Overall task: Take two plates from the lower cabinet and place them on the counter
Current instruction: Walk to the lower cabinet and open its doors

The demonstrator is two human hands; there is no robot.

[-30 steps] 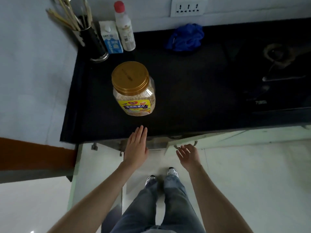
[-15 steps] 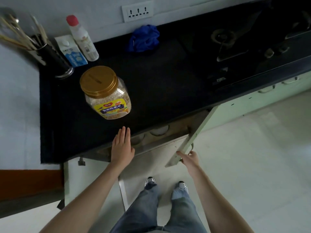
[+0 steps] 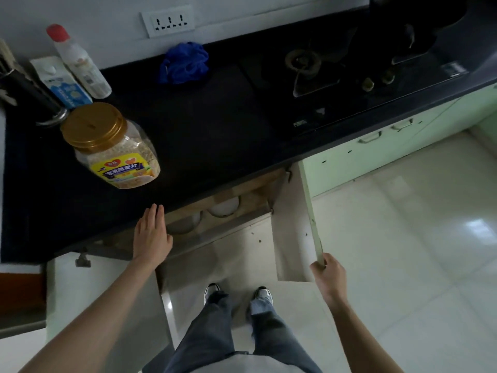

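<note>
The lower cabinet under the black counter [image 3: 204, 135] stands with both doors swung out. Inside, on a wooden shelf, I see the rims of white plates [image 3: 224, 207], one stack at the right and another [image 3: 185, 224] partly hidden by the counter edge. My right hand [image 3: 326, 273] grips the outer edge of the right cabinet door [image 3: 291, 232], which is swung wide. My left hand [image 3: 152, 234] hovers flat with fingers together at the counter's front edge, just left of the plates, holding nothing.
An oat jar with a gold lid [image 3: 113, 146] stands on the counter's left part, with a milk carton [image 3: 63, 82], a white bottle [image 3: 79, 63] and a utensil holder [image 3: 35, 98] behind it. A blue cloth [image 3: 185, 63] lies at the back. A gas hob [image 3: 336, 68] fills the right. The left door [image 3: 105, 297] hangs out.
My right hand has pulled the right cabinet door from nearly closed to wide open, exposing the plates. My left hand stayed at the counter edge. The view shifted right.
</note>
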